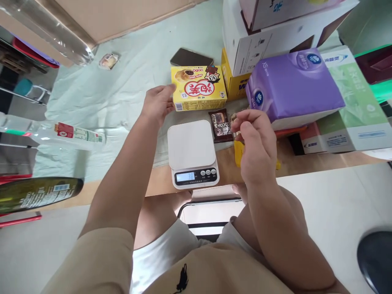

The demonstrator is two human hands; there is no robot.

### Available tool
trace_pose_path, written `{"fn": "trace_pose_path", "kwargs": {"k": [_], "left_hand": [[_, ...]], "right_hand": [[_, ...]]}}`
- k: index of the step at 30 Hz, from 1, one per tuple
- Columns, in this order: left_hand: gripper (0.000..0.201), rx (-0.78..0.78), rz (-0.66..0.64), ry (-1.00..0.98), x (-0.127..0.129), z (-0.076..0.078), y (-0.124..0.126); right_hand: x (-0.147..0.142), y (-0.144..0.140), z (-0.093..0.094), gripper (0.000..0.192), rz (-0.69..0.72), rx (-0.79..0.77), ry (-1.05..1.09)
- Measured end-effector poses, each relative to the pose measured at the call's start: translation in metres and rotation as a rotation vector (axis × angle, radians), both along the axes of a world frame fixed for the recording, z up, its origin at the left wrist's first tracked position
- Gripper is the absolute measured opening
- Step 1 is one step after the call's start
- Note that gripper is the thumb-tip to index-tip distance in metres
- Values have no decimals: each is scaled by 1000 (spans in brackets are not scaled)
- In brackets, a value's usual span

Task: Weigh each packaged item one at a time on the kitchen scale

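Observation:
My left hand [158, 104] is at the left end of a yellow snack box [200, 87], its fingers bent and touching that end. The box lies flat with a cartoon figure and red lettering on top. My right hand [259, 143] is closed in a pinch around a small brownish, crinkled piece, mostly hidden by the fingers. Just left of it lies a dark brown cocoa snack packet [222, 125]. Between my forearms, at the table's front edge, sits a white kitchen scale [192, 145]. Its pan is bare and its display is lit with digits too blurred to read surely.
A dark phone [192, 57] lies behind the snack box. To the right are a purple tissue pack [297, 87], a white carton [254, 49] and a green-white box [355, 106]. On the left lie a clear bottle [73, 136], a dark green bottle [39, 194] and a small wrapped snack [108, 61].

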State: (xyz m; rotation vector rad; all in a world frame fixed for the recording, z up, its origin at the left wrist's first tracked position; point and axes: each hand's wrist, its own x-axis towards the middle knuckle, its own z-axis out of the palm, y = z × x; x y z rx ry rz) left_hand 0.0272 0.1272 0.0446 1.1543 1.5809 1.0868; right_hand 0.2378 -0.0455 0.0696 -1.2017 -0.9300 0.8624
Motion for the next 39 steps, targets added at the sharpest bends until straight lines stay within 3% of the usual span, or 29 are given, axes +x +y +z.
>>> {"fn": "trace_pose_path", "kwargs": {"k": [3,5,9,16,21,26,30,34,37,39], "left_hand": [[43,-10,20,218,2,-3,-7],[47,61,34,287,-1,1,-20],[44,179,60,259,-18,17,-65],[26,149,133,64,-66,44,-146],[28,215,295,-50,-117,36,-160],[27,228,545,-174,-167,23,-157],[20,325,677,-195,-193,18,-158],[31,371,828,-151,-209,20,-160],[26,339,975,-174,-217,23,-165],[12,313,964,-253,-222,25,-169]], "right_hand": [[-5,1,0,18,4,-4,-15],[-10,0,0,17,12,-4,-25],[-26,1,-2,16,50,-2,-38],[-67,-5,1,16,178,-8,-165],[-97,-28,14,16,303,16,-308],[-126,-36,10,17,439,-108,-469],[-162,-9,20,21,626,-50,-613],[-222,39,28,22,743,96,-716],[-270,77,21,39,772,148,-816],[-297,97,11,53,777,195,-871]]}}
